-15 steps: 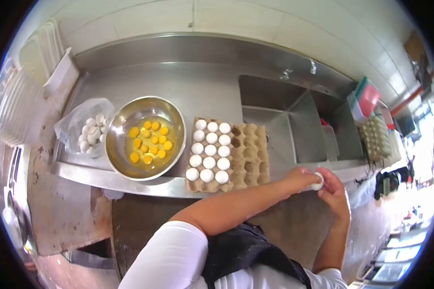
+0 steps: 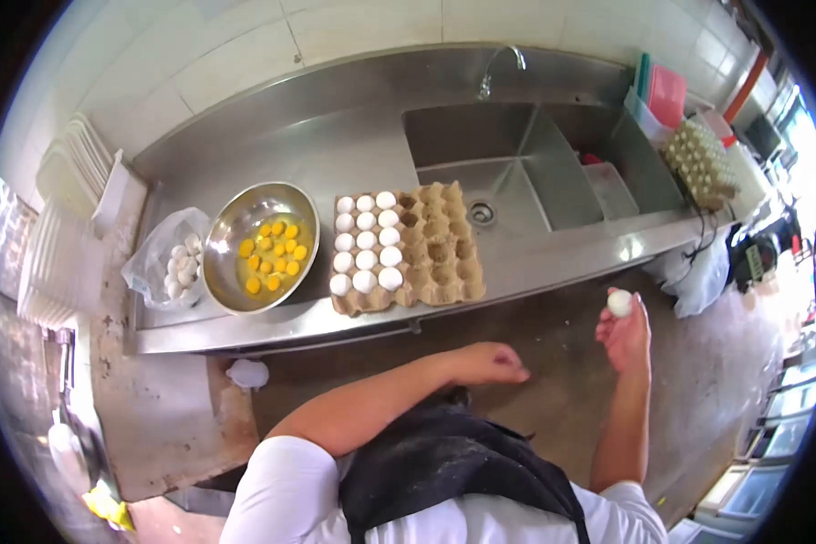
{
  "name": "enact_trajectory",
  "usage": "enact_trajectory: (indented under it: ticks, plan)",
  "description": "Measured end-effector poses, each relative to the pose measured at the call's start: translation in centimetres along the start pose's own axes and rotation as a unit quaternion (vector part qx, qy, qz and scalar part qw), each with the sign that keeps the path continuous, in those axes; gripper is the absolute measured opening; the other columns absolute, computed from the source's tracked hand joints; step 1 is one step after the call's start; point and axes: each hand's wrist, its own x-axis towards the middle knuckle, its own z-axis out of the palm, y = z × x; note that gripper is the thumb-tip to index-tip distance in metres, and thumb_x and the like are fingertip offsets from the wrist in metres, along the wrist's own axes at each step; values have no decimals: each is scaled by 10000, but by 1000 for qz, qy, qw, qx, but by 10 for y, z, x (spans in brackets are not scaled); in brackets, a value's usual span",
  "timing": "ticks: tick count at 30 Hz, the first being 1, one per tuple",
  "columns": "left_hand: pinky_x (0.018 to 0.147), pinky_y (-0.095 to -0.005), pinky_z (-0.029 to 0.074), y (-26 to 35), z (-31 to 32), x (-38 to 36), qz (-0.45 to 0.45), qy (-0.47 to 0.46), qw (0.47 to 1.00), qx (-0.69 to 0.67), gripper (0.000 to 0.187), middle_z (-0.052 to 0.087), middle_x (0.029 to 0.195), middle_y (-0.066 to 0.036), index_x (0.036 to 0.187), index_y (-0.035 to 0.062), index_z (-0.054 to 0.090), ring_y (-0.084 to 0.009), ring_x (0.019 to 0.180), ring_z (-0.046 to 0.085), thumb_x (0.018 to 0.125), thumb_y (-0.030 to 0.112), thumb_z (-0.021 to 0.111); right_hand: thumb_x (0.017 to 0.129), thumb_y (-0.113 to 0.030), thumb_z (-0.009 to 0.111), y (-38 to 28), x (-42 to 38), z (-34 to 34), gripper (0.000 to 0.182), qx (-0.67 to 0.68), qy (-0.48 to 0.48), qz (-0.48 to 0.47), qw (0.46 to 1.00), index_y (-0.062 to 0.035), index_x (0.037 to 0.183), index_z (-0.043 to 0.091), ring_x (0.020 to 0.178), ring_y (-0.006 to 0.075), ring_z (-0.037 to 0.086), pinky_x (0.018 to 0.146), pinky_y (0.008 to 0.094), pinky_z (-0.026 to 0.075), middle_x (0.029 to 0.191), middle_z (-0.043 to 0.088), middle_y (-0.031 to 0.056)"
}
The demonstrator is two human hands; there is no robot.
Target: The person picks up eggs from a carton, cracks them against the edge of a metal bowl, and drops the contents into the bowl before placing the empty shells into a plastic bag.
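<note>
My right hand [image 2: 627, 337] holds a white egg [image 2: 619, 303] between its fingertips and thumb, out past the front edge of the counter. My left hand [image 2: 491, 364] is in front of the counter, apart from the egg, its fingers curled in with nothing visible in them. On the counter, a brown cardboard egg tray [image 2: 440, 254] has white eggs [image 2: 365, 240] in its left columns and bare cups on its right. Left of it stands a metal bowl [image 2: 219, 272] with several yolks [image 2: 272, 254] in clear egg white. A plastic bag [image 2: 150, 267] beside the bowl contains eggshells [image 2: 183, 267].
A double metal sink [image 2: 480, 172] with a faucet [image 2: 503, 63] lies right of the tray. Stacked egg trays [image 2: 701, 163] and plastic containers [image 2: 666, 95] stand at the far right. White stacked trays [image 2: 54, 263] are at the left. A white bag [image 2: 703, 276] hangs off the counter's right end.
My hands have come apart: the left has moved left, away from the egg, while the right keeps hold of it. The camera view has shifted, bringing the faucet into sight.
</note>
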Motion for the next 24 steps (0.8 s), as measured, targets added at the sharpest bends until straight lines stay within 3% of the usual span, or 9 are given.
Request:
enact_trajectory:
  ticks: [2, 4, 5, 7, 10, 16, 19, 23, 24]
  plan:
    - [937, -417, 463, -16, 3, -49, -180, 55, 910, 370, 497, 643, 1089, -111, 1042, 69, 662, -273, 1098, 589, 802, 503, 701, 988, -415, 513, 34, 12, -51, 433, -291, 192, -48, 936, -58, 1231, 538, 639, 172, 631, 583, 289, 500, 879, 649, 83]
    - [804, -440, 518, -96, 1, -96, -140, 168, 821, 528, 421, 679, 952, -142, 1014, 96, 680, -326, 911, 653, 738, 410, 737, 967, -311, 578, 66, 0, -86, 387, -617, 213, -194, 733, -55, 1256, 540, 699, 128, 610, 625, 267, 494, 935, 642, 67]
    - [766, -445, 524, -117, -2, -115, -222, 203, 863, 407, 329, 686, 929, -139, 962, 99, 694, -324, 883, 661, 725, 326, 704, 967, -311, 578, 71, -6, -82, 387, -617, 209, -199, 732, -55, 1256, 540, 699, 128, 610, 625, 267, 494, 935, 642, 67]
    - [729, -451, 529, -130, -4, -152, -304, 221, 885, 275, 247, 693, 907, -136, 910, 101, 708, -322, 855, 669, 712, 243, 670, 910, -192, 668, 89, -33, -66, 473, -434, 191, -85, 876, -55, 1332, 506, 692, 92, 551, 584, 224, 476, 952, 610, 31]
    - [726, -415, 530, -127, -4, -193, -346, 309, 860, 212, 185, 687, 850, -142, 866, 86, 702, -308, 826, 671, 722, 171, 624, 888, -126, 679, 108, -43, -36, 512, -430, 147, -91, 886, -46, 1359, 493, 738, 82, 554, 595, 236, 488, 1024, 604, 41]
    - [709, -366, 531, -116, -33, -234, 59, 249, 942, 217, 141, 675, 904, -113, 860, 72, 690, -259, 786, 666, 755, 124, 612, 890, -119, 685, 119, -42, 65, 499, -432, 119, -179, 876, -40, 1351, 513, 835, 82, 562, 739, 231, 484, 1079, 619, 40]
    - [679, -336, 524, -44, -54, -282, 39, 229, 960, 157, 114, 665, 926, -95, 839, 67, 679, -228, 747, 655, 739, 120, 687, 885, -159, 713, 113, -52, 128, 503, -493, 119, -223, 832, -64, 1343, 528, 860, 83, 564, 777, 246, 484, 1092, 632, 36]
    - [625, -314, 508, 19, -98, -388, 222, 284, 932, 49, 201, 663, 758, -86, 722, 65, 675, -225, 713, 646, 624, 112, 844, 879, -184, 725, 116, -68, 184, 498, -530, 192, -270, 781, -77, 1328, 538, 833, 83, 567, 749, 248, 492, 1051, 633, 47]
    - [967, -518, 420, 6, -83, -427, 349, 337, 871, -79, 533, 645, 1139, -116, 1169, 123, 616, -334, 1042, 587, 741, 396, 778, 882, -191, 722, 122, -67, 187, 491, -548, 210, -308, 749, -76, 1322, 536, 815, 84, 570, 736, 250, 496, 1025, 631, 51]
